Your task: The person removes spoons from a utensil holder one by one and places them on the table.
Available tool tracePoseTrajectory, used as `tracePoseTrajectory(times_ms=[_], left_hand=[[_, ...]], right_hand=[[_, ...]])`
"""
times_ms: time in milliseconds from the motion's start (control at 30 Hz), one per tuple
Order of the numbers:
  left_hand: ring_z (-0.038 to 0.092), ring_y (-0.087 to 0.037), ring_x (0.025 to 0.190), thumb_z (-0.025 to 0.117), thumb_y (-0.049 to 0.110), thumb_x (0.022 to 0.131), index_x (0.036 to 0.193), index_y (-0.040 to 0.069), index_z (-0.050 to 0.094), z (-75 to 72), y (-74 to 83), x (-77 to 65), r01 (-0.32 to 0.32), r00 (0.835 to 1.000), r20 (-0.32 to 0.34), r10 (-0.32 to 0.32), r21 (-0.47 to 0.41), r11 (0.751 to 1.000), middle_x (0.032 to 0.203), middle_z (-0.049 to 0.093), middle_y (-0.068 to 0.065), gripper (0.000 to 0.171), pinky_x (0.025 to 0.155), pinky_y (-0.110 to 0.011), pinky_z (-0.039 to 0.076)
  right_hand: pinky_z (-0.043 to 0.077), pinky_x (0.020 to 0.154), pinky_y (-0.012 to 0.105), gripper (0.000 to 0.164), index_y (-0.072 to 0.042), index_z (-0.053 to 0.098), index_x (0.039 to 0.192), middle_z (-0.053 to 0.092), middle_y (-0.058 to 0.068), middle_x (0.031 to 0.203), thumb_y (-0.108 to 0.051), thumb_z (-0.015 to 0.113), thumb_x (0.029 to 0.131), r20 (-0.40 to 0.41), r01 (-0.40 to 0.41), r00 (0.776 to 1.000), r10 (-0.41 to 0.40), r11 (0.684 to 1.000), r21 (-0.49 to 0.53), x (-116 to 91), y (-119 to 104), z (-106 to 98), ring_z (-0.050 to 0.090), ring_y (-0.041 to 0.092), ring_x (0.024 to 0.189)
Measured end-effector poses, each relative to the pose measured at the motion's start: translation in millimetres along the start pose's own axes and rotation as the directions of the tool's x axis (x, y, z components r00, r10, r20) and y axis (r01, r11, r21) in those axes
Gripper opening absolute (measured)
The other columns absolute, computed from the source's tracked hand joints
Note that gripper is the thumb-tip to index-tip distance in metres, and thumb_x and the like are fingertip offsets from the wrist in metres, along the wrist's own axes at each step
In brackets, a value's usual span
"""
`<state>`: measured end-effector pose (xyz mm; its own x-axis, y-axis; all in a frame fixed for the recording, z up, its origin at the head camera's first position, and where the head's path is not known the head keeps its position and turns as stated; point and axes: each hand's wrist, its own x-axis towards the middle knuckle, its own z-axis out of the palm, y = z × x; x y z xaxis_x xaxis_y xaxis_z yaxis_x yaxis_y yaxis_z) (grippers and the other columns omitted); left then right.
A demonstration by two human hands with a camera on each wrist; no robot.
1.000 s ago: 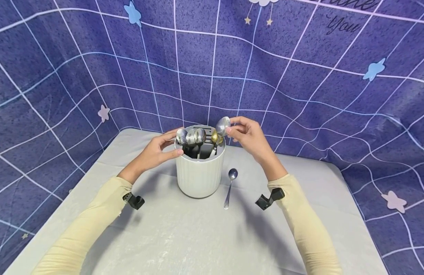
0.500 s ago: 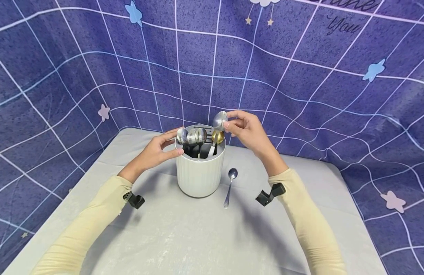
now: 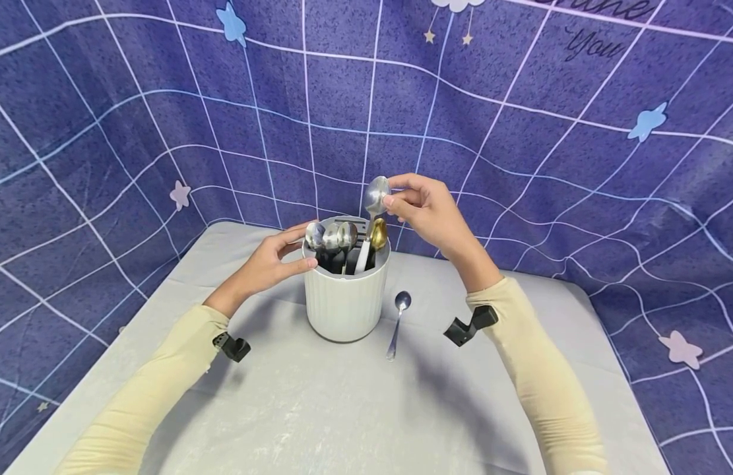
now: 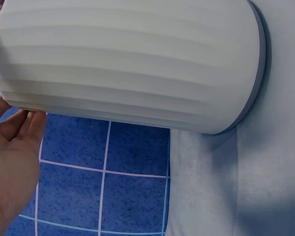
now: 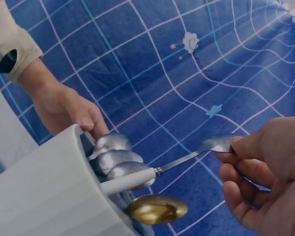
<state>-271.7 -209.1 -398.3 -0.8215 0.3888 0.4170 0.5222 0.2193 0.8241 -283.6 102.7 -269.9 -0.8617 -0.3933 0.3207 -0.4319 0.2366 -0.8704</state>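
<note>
My right hand pinches the bowl of a silver spoon between thumb and fingers. Its white handle points down into a white ribbed utensil holder, the lower end hidden inside. My left hand grips the holder's left side at the rim, thumb in front and fingers behind. Several silver spoons stand bowl-up inside, close to the left fingers. A gold spoon leans at the rim, right of the white handle.
A small silver spoon lies on the light grey cloth-covered table, right of the holder. Close behind the table hangs a blue curtain with a grid and stars. Each sleeve carries a black wrist camera.
My right hand has risen and shifted slightly left, drawing the white-handled spoon up so more of its handle shows. The left hand and the utensil holder stay where they were.
</note>
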Motion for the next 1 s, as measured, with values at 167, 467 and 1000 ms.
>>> tracePoseTrajectory(times_ms=[167, 467, 1000], left_hand=[[0.032, -0.025, 0.151, 0.074, 0.003, 0.091, 0.148, -0.002, 0.05, 0.6, -0.7, 0.1, -0.002, 1.0, 0.003, 0.002, 0.003, 1.0, 0.162, 0.039, -0.009, 0.062, 0.122, -0.046, 0.034], [0.032, -0.027, 0.151, 0.074, 0.001, 0.091, 0.148, -0.003, 0.05, 0.7, -1.3, 0.2, -0.006, 1.0, -0.001, 0.006, -0.012, 1.0, 0.162, 0.038, -0.014, 0.062, 0.123, -0.047, 0.033], [0.033, -0.027, 0.15, 0.074, 0.001, 0.091, 0.146, -0.004, 0.051, 1.0, 0.2, -0.5, -0.008, 1.0, -0.006, 0.008, -0.019, 1.0, 0.161, 0.039, -0.013, 0.06, 0.123, -0.044, 0.034]], right_hand=[[0.054, 0.068, 0.025, 0.029, 0.003, 0.065, 0.126, 0.075, 0.014, 0.097, -0.006, 0.067, 0.099, -0.009, 0.032, 0.999, -0.032, 0.999, -0.011, 2, -8, -4, 0.067, 0.013, 0.082], [0.056, 0.074, 0.026, 0.029, 0.002, 0.065, 0.127, 0.077, 0.01, 0.097, -0.007, 0.068, 0.099, -0.027, 0.045, 0.999, -0.046, 0.998, -0.033, 1, -25, -14, 0.068, 0.013, 0.087], [0.052, 0.066, 0.021, 0.028, 0.005, 0.067, 0.123, 0.077, -0.004, 0.089, -0.006, 0.069, 0.098, -0.08, 0.108, 0.991, -0.112, 0.993, -0.049, -19, -33, -35, 0.069, 0.008, 0.081]])
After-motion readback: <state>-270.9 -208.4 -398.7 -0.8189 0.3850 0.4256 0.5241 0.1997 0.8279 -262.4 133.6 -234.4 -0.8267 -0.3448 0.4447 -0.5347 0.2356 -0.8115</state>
